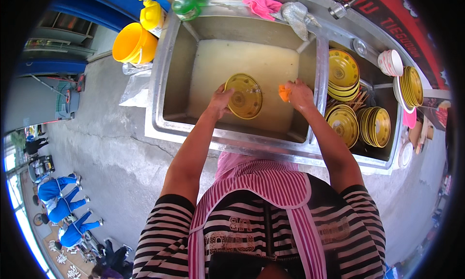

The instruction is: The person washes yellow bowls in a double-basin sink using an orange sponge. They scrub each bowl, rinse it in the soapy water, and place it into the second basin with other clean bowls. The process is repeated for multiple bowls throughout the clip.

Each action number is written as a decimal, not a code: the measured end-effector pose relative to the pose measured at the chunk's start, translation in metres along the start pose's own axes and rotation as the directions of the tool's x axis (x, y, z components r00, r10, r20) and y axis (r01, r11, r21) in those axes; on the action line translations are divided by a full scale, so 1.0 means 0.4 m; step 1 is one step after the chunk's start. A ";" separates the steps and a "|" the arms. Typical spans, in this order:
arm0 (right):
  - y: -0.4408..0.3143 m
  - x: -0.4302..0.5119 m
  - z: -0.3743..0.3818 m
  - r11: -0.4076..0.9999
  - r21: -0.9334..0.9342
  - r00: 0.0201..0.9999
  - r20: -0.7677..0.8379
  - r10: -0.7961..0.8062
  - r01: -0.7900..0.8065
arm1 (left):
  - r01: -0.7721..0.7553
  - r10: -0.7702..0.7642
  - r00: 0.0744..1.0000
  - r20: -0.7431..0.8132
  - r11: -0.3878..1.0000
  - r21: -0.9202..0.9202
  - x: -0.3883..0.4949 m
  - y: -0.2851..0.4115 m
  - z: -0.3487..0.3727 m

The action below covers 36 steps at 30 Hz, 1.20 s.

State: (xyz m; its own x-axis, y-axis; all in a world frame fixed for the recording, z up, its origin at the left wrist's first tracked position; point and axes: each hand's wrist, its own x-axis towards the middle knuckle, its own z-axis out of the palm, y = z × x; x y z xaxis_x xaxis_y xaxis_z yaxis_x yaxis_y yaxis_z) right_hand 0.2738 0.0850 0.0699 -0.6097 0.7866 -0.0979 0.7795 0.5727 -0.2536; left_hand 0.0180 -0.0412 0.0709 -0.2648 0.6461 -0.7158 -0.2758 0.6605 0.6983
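Observation:
My left hand (219, 102) grips the left rim of a yellow patterned plate (245, 96), holding it tilted over the left basin of a stainless steel sink (232, 135). Cloudy, pale water (250, 57) lies in that basin. To the right of the plate, apart from it, my right hand (300, 95) pinches a bunched orange cloth (284, 93). In the right basin stand several stacks of similar yellow plates, one at the back (341, 70), one in front (342, 128) and one leaning on edge (379, 126).
Chopsticks (358, 101) lie among the stacks. White bowls (390, 62) and more yellow plates (412, 86) sit at the right rim. Behind the basin are a green soap bottle (186, 6), a pink cloth (262, 7) and a tap (338, 10). A yellow bucket (127, 44) stands left; people (58, 199) are farther off.

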 end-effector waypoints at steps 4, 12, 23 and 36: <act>-0.017 -0.065 0.009 0.998 0.039 0.999 -0.026 -0.046 0.047 | 0.014 0.016 0.990 -0.142 0.978 0.210 0.112 -0.050 0.002; -0.011 -0.045 0.084 0.999 0.008 0.984 0.173 0.039 -0.042 | -0.397 0.468 0.782 0.411 -0.135 0.908 0.153 -0.093 0.030; 0.094 0.130 0.364 0.926 -0.030 0.914 -0.172 0.367 -0.377 | -0.343 0.009 0.930 0.368 -0.338 0.876 0.230 -0.165 0.051; -0.154 0.054 0.215 0.359 0.903 0.961 0.160 0.225 -0.235 | -0.017 0.110 0.929 0.353 0.966 -0.259 0.141 0.033 -0.090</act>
State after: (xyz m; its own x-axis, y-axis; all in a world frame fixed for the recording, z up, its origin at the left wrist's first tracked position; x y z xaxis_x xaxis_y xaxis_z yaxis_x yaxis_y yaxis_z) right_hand 0.2001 0.0469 0.0007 -0.4340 0.8476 -0.3054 0.2936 -0.1875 -0.9374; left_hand -0.0337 -0.0099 0.0396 0.0492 0.8082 -0.5868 -0.5012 0.5282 0.6854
